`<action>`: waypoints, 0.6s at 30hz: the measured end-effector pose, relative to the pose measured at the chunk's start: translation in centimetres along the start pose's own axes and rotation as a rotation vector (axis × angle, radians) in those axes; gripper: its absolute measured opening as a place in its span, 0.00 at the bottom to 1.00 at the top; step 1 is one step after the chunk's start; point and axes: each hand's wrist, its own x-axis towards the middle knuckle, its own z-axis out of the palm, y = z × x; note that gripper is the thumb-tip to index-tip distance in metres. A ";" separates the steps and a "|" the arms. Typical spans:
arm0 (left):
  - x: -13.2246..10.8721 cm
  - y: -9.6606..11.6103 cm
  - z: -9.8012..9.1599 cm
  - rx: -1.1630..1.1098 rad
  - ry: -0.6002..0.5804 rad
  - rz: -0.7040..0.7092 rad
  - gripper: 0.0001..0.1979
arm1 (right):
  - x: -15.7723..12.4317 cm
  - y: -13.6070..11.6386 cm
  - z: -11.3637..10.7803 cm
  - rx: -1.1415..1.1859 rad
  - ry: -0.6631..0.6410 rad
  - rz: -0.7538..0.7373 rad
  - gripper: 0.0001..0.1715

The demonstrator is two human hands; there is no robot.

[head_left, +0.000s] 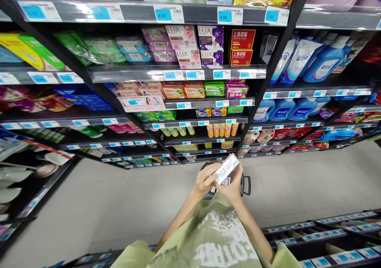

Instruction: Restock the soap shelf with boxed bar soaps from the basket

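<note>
A small white box with blue and dark print (227, 169) is tilted between my two hands, its printed face turned up towards me. My left hand (206, 177) grips its lower left end, fingers bent over the edge. Around the right end and underside, my right hand (233, 182) is closed, with the thumb along the near edge. Below the hands and partly hidden by them is a dark round-rimmed pot-like item with a side handle (247, 185). What lies inside it is mostly covered by my hands and the box.
Ahead stand shelves with LUX soap boxes (182, 38), red soap boxes (243, 40) and orange-capped tubes (222, 130). Blue detergent bottles (302, 109) fill the right bay. Ladles and other utensils (44, 169) hang at left. Grey floor (133, 196) runs between these and a shelf unit (336, 236) behind.
</note>
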 end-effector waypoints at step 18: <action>2.3 2.0 1.7 -0.724 0.050 -1.429 0.22 | 3.5 1.9 -3.9 0.213 0.004 0.402 0.22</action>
